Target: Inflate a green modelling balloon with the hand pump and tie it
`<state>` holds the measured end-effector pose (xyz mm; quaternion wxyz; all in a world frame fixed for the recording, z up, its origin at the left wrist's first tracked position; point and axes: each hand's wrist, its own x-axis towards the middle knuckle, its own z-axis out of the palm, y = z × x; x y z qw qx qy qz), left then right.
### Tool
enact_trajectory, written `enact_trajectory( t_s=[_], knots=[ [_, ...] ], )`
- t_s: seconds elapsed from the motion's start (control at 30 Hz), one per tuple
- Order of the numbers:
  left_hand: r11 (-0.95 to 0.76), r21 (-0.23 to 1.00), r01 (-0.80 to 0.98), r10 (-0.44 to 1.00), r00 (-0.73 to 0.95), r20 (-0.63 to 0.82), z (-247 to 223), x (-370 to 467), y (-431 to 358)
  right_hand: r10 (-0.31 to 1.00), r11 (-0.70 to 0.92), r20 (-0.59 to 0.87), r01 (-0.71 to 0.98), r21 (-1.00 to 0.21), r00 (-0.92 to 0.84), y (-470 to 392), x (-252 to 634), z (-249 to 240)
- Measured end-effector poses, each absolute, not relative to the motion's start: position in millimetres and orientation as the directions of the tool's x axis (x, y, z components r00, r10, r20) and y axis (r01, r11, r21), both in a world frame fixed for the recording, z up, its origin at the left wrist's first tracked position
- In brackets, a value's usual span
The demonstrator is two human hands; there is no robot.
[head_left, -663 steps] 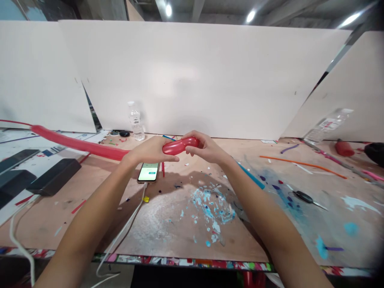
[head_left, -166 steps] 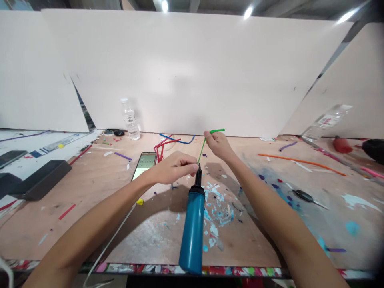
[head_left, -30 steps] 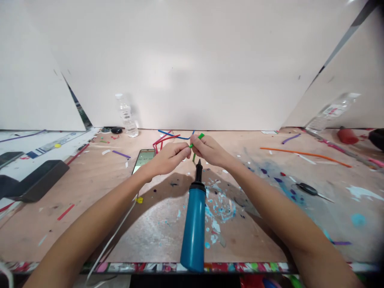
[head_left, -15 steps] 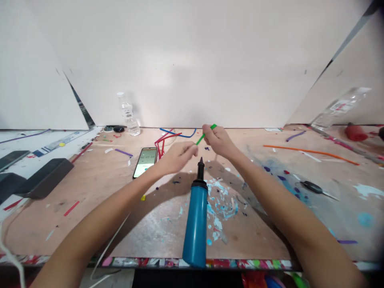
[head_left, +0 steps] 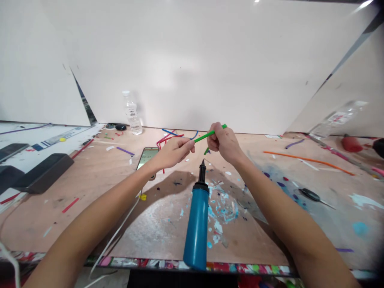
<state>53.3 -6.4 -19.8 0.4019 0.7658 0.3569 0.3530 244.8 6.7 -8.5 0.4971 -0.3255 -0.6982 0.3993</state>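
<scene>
A thin green modelling balloon point(head_left: 203, 137), uninflated, stretches between my two hands. My left hand point(head_left: 177, 151) pinches it at one end between thumb and fingers. My right hand point(head_left: 225, 142) has its fingers closed on the other part, with a bit sticking out above the fist and a green tail hanging below it. In front of both hands, a blue hand pump point(head_left: 196, 224) with a black nozzle lies on the table, its tip pointing away from me just under the balloon.
A phone point(head_left: 146, 158) lies partly behind my left wrist, near red balloons point(head_left: 168, 139). A clear bottle point(head_left: 132, 114) stands at the back left; another bottle point(head_left: 337, 120) leans at the right. An orange balloon point(head_left: 309, 159) and a black-handled tool point(head_left: 312, 195) lie right. Black boxes point(head_left: 45, 172) sit left.
My hands have moved a little farther apart, my right hand shifting right, and more of the green balloon shows between them. A green tail now hangs below my right hand. The view has tilted slightly.
</scene>
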Motion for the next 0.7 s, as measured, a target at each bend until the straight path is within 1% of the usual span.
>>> enact_trajectory(
  t_s=[0.07, 0.1, 0.17, 0.2, 0.27, 0.33, 0.4, 0.43, 0.47, 0.5, 0.53, 0.57, 0.6, 0.63, 0.67, 0.7],
  knots=[
    [-0.423, 0.865, 0.269, 0.831, 0.497, 0.252, -18.7, 53.5, -5.3, 0.839, 0.494, 0.421, 0.156, -0.855, -0.346, 2.2, 242.0, -7.8],
    [-0.432, 0.858, 0.277, 0.827, 0.500, 0.255, -17.4, 53.6, -6.0, 0.829, 0.522, 0.429, 0.220, -0.824, -0.359, 1.4, 240.7, -8.5],
    [-0.486, 0.829, 0.278, 0.798, 0.527, 0.291, -13.0, 54.6, -13.3, 0.812, 0.577, 0.471, 0.354, -0.737, -0.344, 4.9, 240.3, -12.5],
    [-0.529, 0.808, 0.258, 0.765, 0.556, 0.324, -10.0, 56.1, -21.1, 0.812, 0.583, 0.497, 0.424, -0.693, -0.305, 9.8, 242.2, -15.7],
    [-0.631, 0.758, 0.164, 0.642, 0.658, 0.393, -3.0, 61.7, -45.6, 0.819, 0.546, 0.539, 0.553, -0.629, -0.196, 25.3, 252.0, -23.7],
    [-0.707, 0.707, 0.019, 0.424, 0.812, 0.402, 3.1, 70.7, -76.5, 0.824, 0.478, 0.560, 0.637, -0.605, -0.087, 44.4, 269.3, -32.1],
    [-0.709, 0.691, -0.141, 0.211, 0.892, 0.399, 6.1, 80.5, -101.2, 0.825, 0.440, 0.564, 0.661, -0.609, -0.030, 60.6, 288.7, -38.3],
    [-0.698, 0.692, -0.184, 0.139, 0.913, 0.383, 5.9, 84.6, -107.2, 0.826, 0.427, 0.563, 0.663, -0.615, -0.011, 65.8, 296.5, -39.8],
    [-0.689, 0.698, -0.195, 0.109, 0.924, 0.367, 4.6, 87.5, -107.7, 0.827, 0.417, 0.563, 0.664, -0.620, 0.006, 68.3, 301.6, -39.9],
    [-0.688, 0.707, -0.165, 0.136, 0.927, 0.348, 2.2, 89.1, -102.4, 0.826, 0.410, 0.563, 0.665, -0.624, 0.019, 68.0, 303.3, -38.7],
    [-0.686, 0.722, -0.097, 0.225, 0.914, 0.337, -1.3, 89.1, -92.0, 0.829, 0.408, 0.558, 0.659, -0.632, 0.022, 65.0, 301.4, -36.2],
    [-0.674, 0.738, 0.003, 0.357, 0.876, 0.323, -5.5, 87.6, -77.9, 0.841, 0.416, 0.542, 0.637, -0.649, 0.003, 59.5, 296.1, -32.7],
    [-0.633, 0.765, 0.114, 0.541, 0.773, 0.332, -10.3, 84.9, -61.5, 0.854, 0.431, 0.518, 0.605, -0.670, -0.034, 52.2, 288.1, -28.6],
    [-0.564, 0.802, 0.197, 0.705, 0.621, 0.344, -15.3, 81.3, -44.6, 0.873, 0.452, 0.478, 0.537, -0.713, -0.101, 43.8, 278.6, -24.3],
    [-0.497, 0.831, 0.251, 0.790, 0.528, 0.313, -20.0, 77.0, -29.0, 0.881, 0.471, 0.427, 0.447, -0.761, -0.203, 35.2, 268.8, -20.2],
    [-0.449, 0.852, 0.270, 0.827, 0.486, 0.282, -24.2, 72.7, -15.8, 0.872, 0.483, 0.400, 0.365, -0.796, -0.281, 27.1, 259.7, -16.7]
  ],
)
